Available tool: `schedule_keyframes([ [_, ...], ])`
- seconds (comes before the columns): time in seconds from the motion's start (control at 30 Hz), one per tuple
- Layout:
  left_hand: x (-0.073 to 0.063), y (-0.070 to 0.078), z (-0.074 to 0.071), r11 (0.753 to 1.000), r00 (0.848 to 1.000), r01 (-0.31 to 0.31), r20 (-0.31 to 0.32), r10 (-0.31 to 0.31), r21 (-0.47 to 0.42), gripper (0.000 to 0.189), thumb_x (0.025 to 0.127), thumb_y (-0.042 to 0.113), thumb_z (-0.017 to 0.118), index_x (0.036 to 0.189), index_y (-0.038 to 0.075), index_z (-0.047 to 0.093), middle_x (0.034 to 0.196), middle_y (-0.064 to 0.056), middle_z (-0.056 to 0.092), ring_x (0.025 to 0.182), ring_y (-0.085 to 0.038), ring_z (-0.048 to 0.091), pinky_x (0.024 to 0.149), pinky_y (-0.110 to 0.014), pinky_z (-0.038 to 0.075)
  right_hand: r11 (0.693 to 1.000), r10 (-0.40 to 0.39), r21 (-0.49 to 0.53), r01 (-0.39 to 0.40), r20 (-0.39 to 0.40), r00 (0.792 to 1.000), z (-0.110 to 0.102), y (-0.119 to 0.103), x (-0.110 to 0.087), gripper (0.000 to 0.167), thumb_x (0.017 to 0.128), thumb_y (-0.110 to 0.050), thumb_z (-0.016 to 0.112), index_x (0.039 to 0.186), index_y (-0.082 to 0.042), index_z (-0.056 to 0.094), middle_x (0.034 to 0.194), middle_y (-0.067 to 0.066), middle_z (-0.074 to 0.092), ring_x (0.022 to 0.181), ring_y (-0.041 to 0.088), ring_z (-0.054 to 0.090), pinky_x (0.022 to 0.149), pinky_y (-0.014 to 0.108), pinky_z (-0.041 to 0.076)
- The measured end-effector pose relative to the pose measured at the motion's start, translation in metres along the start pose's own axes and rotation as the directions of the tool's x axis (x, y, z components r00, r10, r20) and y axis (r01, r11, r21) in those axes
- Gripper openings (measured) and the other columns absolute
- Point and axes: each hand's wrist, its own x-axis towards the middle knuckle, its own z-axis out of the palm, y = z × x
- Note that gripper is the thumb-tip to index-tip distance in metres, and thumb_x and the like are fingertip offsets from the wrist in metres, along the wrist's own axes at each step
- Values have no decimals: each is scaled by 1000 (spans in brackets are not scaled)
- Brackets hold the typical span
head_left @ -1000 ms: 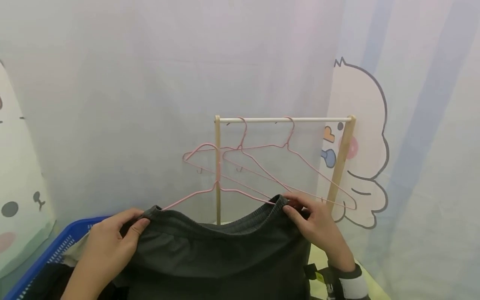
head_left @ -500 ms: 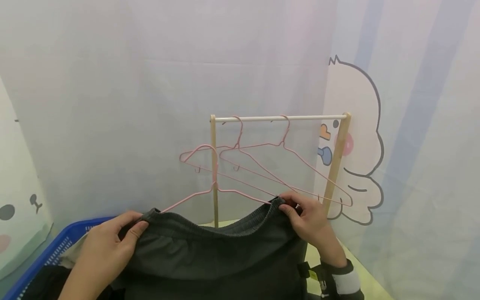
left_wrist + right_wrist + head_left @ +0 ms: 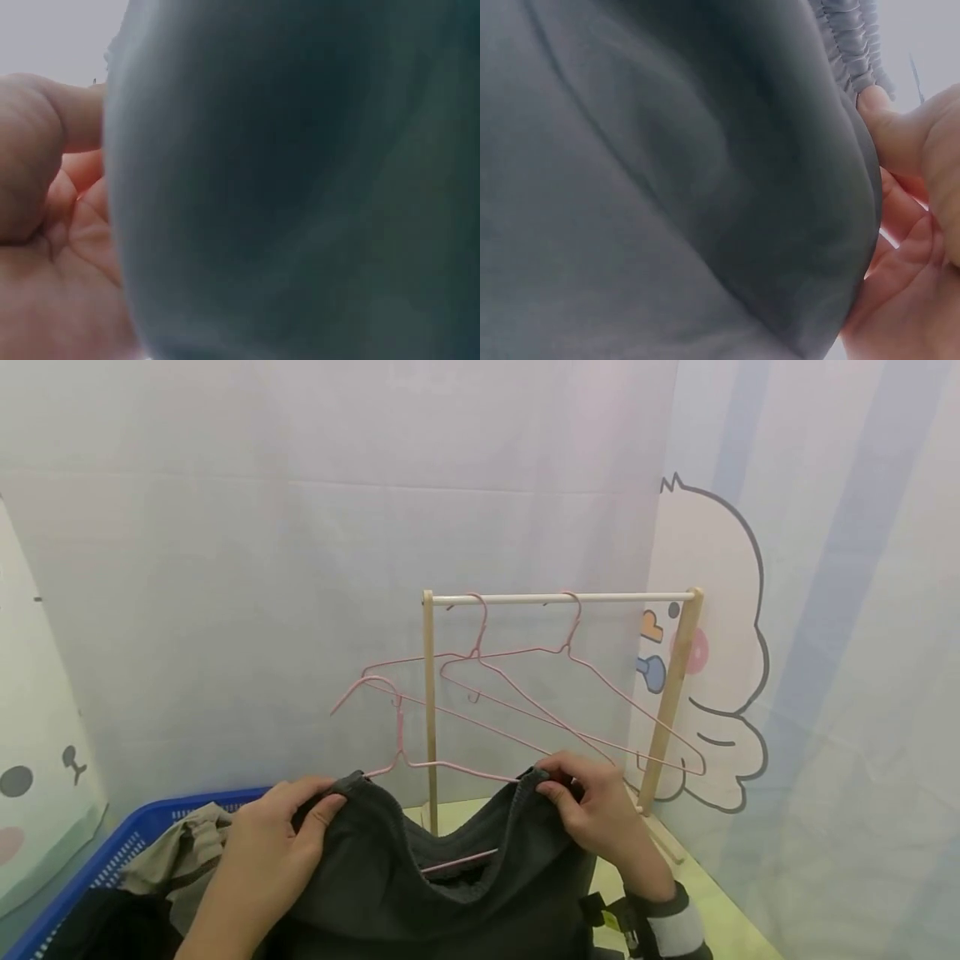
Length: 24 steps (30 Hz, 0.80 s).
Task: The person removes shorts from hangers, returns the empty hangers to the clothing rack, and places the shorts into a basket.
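Observation:
A dark grey garment with a gathered elastic waistband hangs from both hands in the head view. Its waist sags open in the middle. A pink hanger sits inside the waist, hook and shoulders above the fabric, lower bar showing in the opening. My left hand pinches the left waistband corner, thumb in front. At the right corner, my right hand pinches the band the same way. Grey cloth fills most of the left wrist view. In the right wrist view, the thumb presses beside the gathered band.
Behind the garment stands a wooden rack with a white rail, two pink hangers hooked on it. A blue basket of clothes is at the left. The rack stands on a yellow-green surface; printed curtains surround it.
My left hand has moved right, bringing the waistband corners closer together. The waist now gapes, exposing the hanger's lower bar. The held hanger sits lower and further left, its hook turned more sideways.

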Motion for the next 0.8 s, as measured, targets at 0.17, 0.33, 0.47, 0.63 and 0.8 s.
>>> schedule_keyframes([
  [0.17, 0, 8, 11, 999, 998, -37, -55, 35, -20, 11, 98, 16, 72, 107, 12, 77, 96, -3, 72, 84, -19, 68, 66, -37, 56, 999, -34, 37, 33, 33, 999, 9, -7, 1, 27, 89, 4, 77, 107, -16, 72, 86, -7, 65, 71, 4, 55, 66, 15, 46],
  [0.33, 2, 12, 17, 998, 994, -51, -99, 49, -22, 9, 96, 14, 75, 104, 12, 78, 91, -1, 71, 78, -14, 65, 62, -30, 52, 1000, -3, 20, 1, 57, 998, 9, -8, 1, 26, 89, 1, 77, 106, -18, 72, 84, -9, 61, 68, 3, 51, 62, 18, 45],
  [0.47, 2, 13, 18, 998, 993, -58, -107, 54, -28, 7, 96, 13, 75, 102, 13, 78, 91, 0, 73, 75, -12, 65, 62, -31, 51, 999, 32, 18, -34, 97, 995, 4, -9, 0, 25, 92, -3, 76, 109, -20, 72, 84, -11, 62, 69, 3, 52, 60, 23, 47],
  [0.63, 2, 15, 22, 997, 992, -72, -110, 70, -17, 7, 94, 12, 77, 101, 13, 78, 93, -1, 75, 75, -12, 67, 64, -33, 52, 1000, 25, 3, -25, 113, 993, 8, -24, 4, 31, 95, -10, 73, 125, -21, 69, 114, -8, 71, 99, 8, 64, 84, 31, 54],
  [0.8, 1, 19, 25, 997, 992, -80, -96, 78, -17, 10, 92, 9, 78, 102, 11, 78, 95, -4, 76, 79, -14, 71, 63, -31, 57, 996, -58, -61, 65, 110, 992, 25, -46, 10, 34, 94, -11, 75, 127, -20, 69, 119, -8, 71, 111, 13, 64, 94, 36, 54],
])
